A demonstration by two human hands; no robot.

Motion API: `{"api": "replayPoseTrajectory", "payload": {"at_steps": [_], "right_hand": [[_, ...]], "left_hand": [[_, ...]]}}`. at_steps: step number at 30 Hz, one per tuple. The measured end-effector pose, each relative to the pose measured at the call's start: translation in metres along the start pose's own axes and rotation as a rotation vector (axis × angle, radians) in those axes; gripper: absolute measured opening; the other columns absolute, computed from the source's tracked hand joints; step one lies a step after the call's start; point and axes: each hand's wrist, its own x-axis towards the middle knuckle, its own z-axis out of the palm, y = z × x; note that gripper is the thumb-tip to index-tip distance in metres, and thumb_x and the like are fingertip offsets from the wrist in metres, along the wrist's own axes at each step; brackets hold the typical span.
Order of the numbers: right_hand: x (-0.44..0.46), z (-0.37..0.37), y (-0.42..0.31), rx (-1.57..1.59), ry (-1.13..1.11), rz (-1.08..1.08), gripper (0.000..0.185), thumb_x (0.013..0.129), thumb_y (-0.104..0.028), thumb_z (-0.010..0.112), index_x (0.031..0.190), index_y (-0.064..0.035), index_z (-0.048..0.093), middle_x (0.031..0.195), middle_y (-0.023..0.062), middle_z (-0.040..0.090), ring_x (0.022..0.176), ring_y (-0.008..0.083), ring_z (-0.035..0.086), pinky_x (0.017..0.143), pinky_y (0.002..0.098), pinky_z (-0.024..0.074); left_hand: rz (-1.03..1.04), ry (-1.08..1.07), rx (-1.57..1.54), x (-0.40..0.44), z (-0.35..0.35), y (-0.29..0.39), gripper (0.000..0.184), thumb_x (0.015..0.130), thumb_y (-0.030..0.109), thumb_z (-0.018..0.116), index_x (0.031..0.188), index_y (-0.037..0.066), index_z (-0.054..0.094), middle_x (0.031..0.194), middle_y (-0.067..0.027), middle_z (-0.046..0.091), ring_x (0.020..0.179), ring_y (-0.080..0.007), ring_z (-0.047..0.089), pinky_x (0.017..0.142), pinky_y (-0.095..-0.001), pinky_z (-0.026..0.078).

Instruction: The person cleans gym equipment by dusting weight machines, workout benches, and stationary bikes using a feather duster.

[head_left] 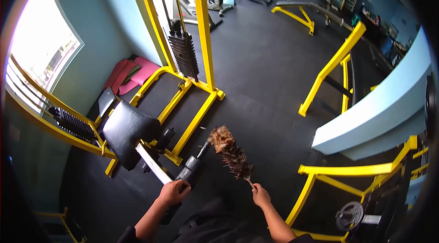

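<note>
My right hand is closed round the thin handle of a brown feather duster. The duster points up and to the left, its lighter tip beside the metal end of a black padded roller. My left hand lies at the lower end of that roller, where a white metal bar meets it, with its fingers curled. What the left fingers grip is too small to make out. Behind the bar is a black padded seat on a yellow frame.
A yellow machine frame with a black weight stack stands ahead. Pink mats lie by the wall. At right are a yellow frame, a weight plate and a pale blue pillar. Exercise bikes and benches stand farther back.
</note>
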Motion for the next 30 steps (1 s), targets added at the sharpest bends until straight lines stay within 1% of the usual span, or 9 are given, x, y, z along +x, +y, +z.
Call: {"api": "replayPoseTrajectory", "payload": {"at_steps": [2,4,6,9,16,18,19,23,30], "right_hand": [[0.028,-0.027,-0.004,-0.092,-0.086,0.004,0.025,0.091,-0.021,0.058,0.113,-0.0106,0.062,0.106,0.0164,0.065,0.097,0.0365,0.063,0.08,0.046,0.0505],[0.059,-0.041,-0.002,-0.084,0.007,-0.24,0.027,0.09,-0.02,0.06,0.114,-0.011,0.063,0.102,0.0175,0.067,0.095,0.0374,0.063,0.08,0.0475,0.0506],[0.089,-0.05,-0.002,-0.069,0.107,-0.335,0.027,0.086,-0.019,0.063,0.112,-0.012,0.064,0.095,0.0207,0.066,0.09,0.0405,0.063,0.077,0.0479,0.0512],[0.129,-0.067,-0.016,-0.011,0.145,-0.336,0.03,0.084,-0.018,0.062,0.111,-0.0061,0.066,0.095,0.0208,0.067,0.09,0.038,0.065,0.078,0.0439,0.0526],[0.241,-0.147,-0.098,0.019,0.202,-0.441,0.034,0.082,-0.01,0.061,0.115,-0.007,0.067,0.086,0.0178,0.065,0.079,0.0354,0.065,0.072,0.0414,0.0529],[0.277,-0.174,-0.131,0.034,0.278,-0.642,0.035,0.081,-0.007,0.06,0.115,-0.0074,0.067,0.082,0.0163,0.063,0.076,0.0342,0.063,0.069,0.0416,0.0519],[0.299,-0.187,-0.152,0.06,0.327,-0.731,0.034,0.081,-0.006,0.06,0.114,-0.0073,0.067,0.079,0.0151,0.062,0.074,0.0338,0.061,0.068,0.042,0.0508],[0.373,-0.242,-0.233,-0.018,0.42,-0.933,0.03,0.084,-0.006,0.058,0.113,-0.0061,0.066,0.077,0.015,0.061,0.073,0.0349,0.061,0.066,0.0428,0.05],[0.469,-0.441,-0.488,-0.344,0.778,-1.241,0.033,0.086,-0.005,0.054,0.117,-0.0101,0.065,0.085,0.0153,0.064,0.072,0.0358,0.065,0.062,0.0442,0.0537]], "left_hand": [[0.028,0.129,0.007,0.008,0.009,0.015,0.016,0.083,0.023,0.068,0.089,0.009,0.066,0.057,-0.0087,0.055,0.052,-0.0259,0.056,0.052,-0.0375,0.046],[-0.152,0.341,-0.202,0.026,0.014,0.042,0.015,0.084,0.021,0.069,0.085,0.007,0.065,0.053,-0.0067,0.05,0.046,-0.0198,0.05,0.048,-0.0339,0.041],[-0.03,0.531,-0.258,0.06,0.032,0.05,0.014,0.084,0.016,0.069,0.08,0.005,0.063,0.05,-0.0028,0.046,0.044,-0.0107,0.04,0.045,-0.0287,0.034],[-0.099,0.569,-0.465,0.125,0.034,0.075,0.015,0.085,0.015,0.069,0.079,0.004,0.062,0.049,0.0012,0.042,0.044,-0.0053,0.034,0.043,-0.0259,0.029],[0.147,0.529,-0.35,0.308,-0.02,0.103,0.019,0.087,0.023,0.067,0.088,0.005,0.064,0.062,-0.01,0.059,0.054,-0.0251,0.058,0.054,-0.0339,0.047],[0.156,0.561,-0.294,0.346,-0.036,0.113,0.018,0.086,0.025,0.067,0.093,0.008,0.064,0.072,-0.0116,0.063,0.066,-0.0312,0.064,0.061,-0.0378,0.051],[0.235,0.649,-0.191,0.36,-0.049,0.127,0.019,0.085,0.024,0.068,0.097,0.011,0.064,0.08,-0.0117,0.066,0.077,-0.0315,0.066,0.066,-0.0393,0.052],[0.221,0.664,-0.085,0.406,-0.064,0.132,0.021,0.085,0.024,0.066,0.103,0.013,0.062,0.091,-0.0101,0.066,0.083,-0.0316,0.065,0.068,-0.0401,0.052],[0.123,0.736,-0.118,0.51,-0.105,0.131,0.027,0.086,0.022,0.065,0.11,0.011,0.059,0.096,-0.0124,0.063,0.085,-0.0319,0.064,0.072,-0.0399,0.052]]}}
